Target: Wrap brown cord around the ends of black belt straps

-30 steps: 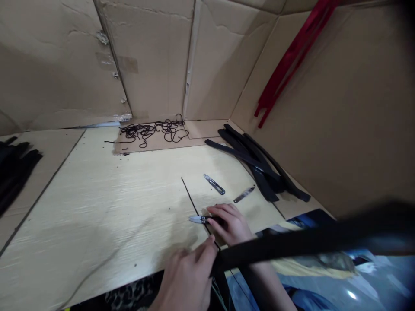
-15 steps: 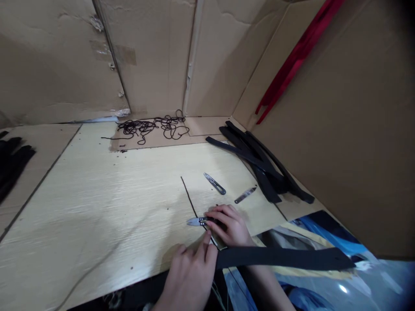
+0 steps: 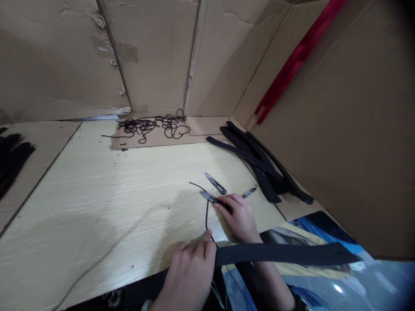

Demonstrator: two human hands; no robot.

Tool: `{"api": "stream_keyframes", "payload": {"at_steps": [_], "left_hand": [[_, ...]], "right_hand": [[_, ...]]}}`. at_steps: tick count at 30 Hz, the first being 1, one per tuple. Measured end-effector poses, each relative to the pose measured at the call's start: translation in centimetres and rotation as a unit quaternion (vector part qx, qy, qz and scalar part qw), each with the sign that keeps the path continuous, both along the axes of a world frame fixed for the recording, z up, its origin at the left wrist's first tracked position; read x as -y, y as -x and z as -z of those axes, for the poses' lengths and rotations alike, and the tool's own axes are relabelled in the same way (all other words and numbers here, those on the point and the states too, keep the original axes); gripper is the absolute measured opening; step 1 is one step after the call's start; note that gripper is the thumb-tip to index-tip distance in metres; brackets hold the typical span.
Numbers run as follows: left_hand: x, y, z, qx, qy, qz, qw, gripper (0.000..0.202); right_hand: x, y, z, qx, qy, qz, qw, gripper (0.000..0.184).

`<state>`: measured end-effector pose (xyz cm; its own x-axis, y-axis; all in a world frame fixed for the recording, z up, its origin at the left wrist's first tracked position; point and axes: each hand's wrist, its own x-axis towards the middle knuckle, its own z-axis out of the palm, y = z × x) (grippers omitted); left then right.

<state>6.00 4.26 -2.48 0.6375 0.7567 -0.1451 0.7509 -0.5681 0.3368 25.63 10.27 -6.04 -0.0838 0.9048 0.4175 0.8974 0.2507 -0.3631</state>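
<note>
My right hand [image 3: 238, 216] is closed round a small thread snipper [image 3: 211, 198], blades pointing up-left, held against a thin black cord [image 3: 206, 211]. The cord curves up from my left hand [image 3: 191, 274], which pinches the near end of a long flat black strap [image 3: 285, 254] where the cord leaves it. The strap stretches rightwards over the table's front edge. A second snipper [image 3: 215, 183] and a loose metal blade [image 3: 249, 192] lie just beyond my right hand.
A light wood tabletop [image 3: 113, 203] is walled by cardboard [image 3: 155, 56]. A tangle of black cord [image 3: 151, 127] lies at the back, a pile of black straps [image 3: 259, 162] at the right, more black pieces [image 3: 11, 160] at the far left. Red strips [image 3: 292, 65] lean on the right wall.
My right hand lifted the snipper from the table and moved it up and away. The cord, formerly straight on the table, now bends upward. The strap has settled lower.
</note>
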Motion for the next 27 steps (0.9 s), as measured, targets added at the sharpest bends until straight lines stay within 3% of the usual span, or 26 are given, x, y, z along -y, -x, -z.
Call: {"api": "stream_keyframes", "payload": {"at_steps": [9,21,24,27], "left_hand": [[0.1,0.2,0.1,0.028,-0.026,0.01,0.999,0.059],[0.1,0.4,-0.4,0.018,-0.029,0.006,0.999,0.06],[0.0,0.3,-0.4,0.015,-0.026,0.007,1.0,0.061],[0.0,0.3,-0.5,0.011,-0.017,0.007,1.0,0.063]], "right_hand": [[-2.6,0.6,-1.4,0.071,0.039,0.121,0.989,0.013],[-4.5,-2.0,-2.3,0.149,0.058,0.237,0.958,0.018],[-4.2,-1.6,-2.6,0.147,0.041,0.235,0.96,0.02],[-3.5,0.0,-2.8,0.144,0.039,0.19,0.97,0.023]]}}
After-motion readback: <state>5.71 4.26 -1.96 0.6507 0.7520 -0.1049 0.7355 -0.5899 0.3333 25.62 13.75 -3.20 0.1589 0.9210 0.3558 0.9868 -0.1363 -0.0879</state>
